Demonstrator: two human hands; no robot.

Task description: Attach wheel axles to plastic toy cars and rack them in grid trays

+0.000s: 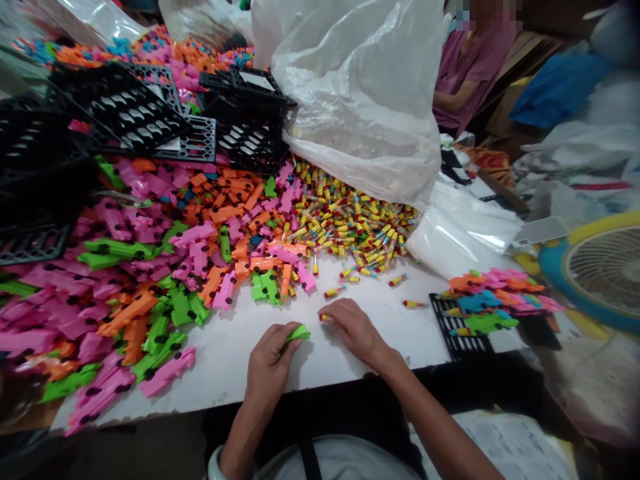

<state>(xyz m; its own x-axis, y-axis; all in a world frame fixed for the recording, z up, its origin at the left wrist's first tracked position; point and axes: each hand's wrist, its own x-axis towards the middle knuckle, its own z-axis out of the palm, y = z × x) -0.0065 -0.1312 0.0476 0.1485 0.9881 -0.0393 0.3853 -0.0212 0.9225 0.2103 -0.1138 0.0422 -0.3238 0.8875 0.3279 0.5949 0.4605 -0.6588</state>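
- The left hand (267, 363) pinches a green toy car (299, 333) between thumb and fingertips, just above the white table (370, 313).
- The right hand (356, 328) rests palm down beside it, fingertips closed on a small yellow-and-red tube (325, 317), though the grip looks partly hidden.
- Behind, loose tubes (345, 227) spill from a clear plastic bag (360, 93).
- To the left lies a heap of pink, orange and green cars (150, 267); black trays (115, 107) stand beyond.

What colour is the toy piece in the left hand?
Bright green toy piece, held by the left hand; head view.
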